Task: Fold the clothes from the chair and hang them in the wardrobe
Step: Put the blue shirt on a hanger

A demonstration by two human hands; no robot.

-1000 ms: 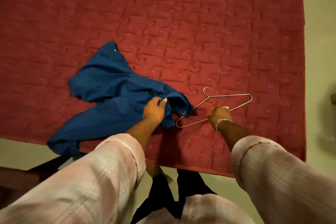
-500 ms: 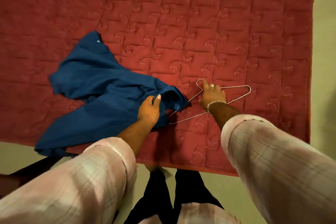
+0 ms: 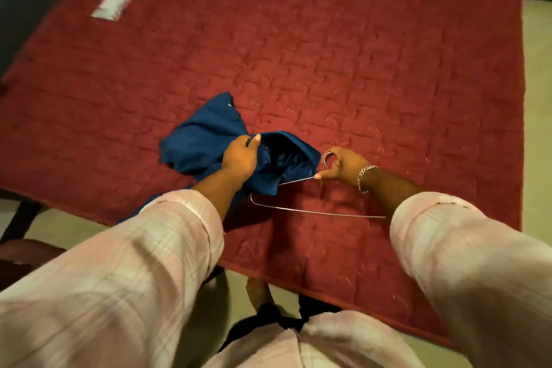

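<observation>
Wire hanger (image 3: 310,211) pinched at its neck by the right hand (image 3: 340,165), one shoulder entering the blue garment (image 3: 206,140) on the red quilt (image 3: 358,69) — the left hand (image 3: 240,155) clutches its opening — thin wire may snag fabric or slip out.

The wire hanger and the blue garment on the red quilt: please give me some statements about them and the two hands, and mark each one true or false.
1. The left hand grips the blue garment. True.
2. The wire hanger lies untouched on the red quilt. False: the right hand holds it near its hook.
3. One end of the hanger goes into the opening of the garment. True.
4. The garment is neatly folded into a square. False: it is bunched and crumpled.
5. The right wrist wears a chain bracelet. True.
6. The garment already hangs in a wardrobe. False: it is over the quilt, and no wardrobe is in view.
</observation>
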